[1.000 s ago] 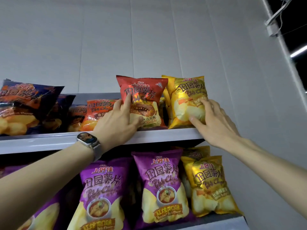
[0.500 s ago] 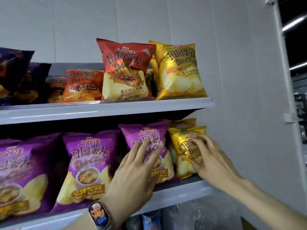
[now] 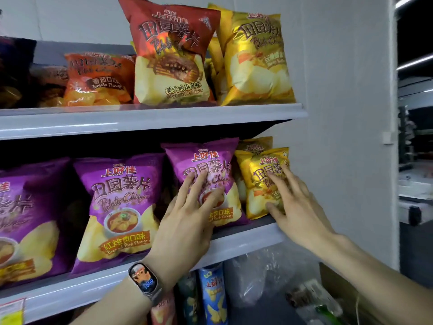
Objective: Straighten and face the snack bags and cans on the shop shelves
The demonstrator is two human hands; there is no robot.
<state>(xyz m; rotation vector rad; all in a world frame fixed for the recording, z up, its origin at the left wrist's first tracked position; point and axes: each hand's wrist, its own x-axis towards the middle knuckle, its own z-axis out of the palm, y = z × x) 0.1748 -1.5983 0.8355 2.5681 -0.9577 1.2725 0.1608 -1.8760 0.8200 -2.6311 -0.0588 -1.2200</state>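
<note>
The person is facing up the right end of the middle shelf (image 3: 246, 242), left hand (image 3: 185, 221) spread flat on a purple chip bag (image 3: 201, 158), right hand (image 3: 297, 207) straight-fingered against the neighbouring yellow bag (image 3: 264, 161); next, both likely need nudging square and upright.

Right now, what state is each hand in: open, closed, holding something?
Left hand: open, straight fingers pressing on the purple chip bag.
Right hand: open, fingers laid flat on the small yellow chip bag.
</note>
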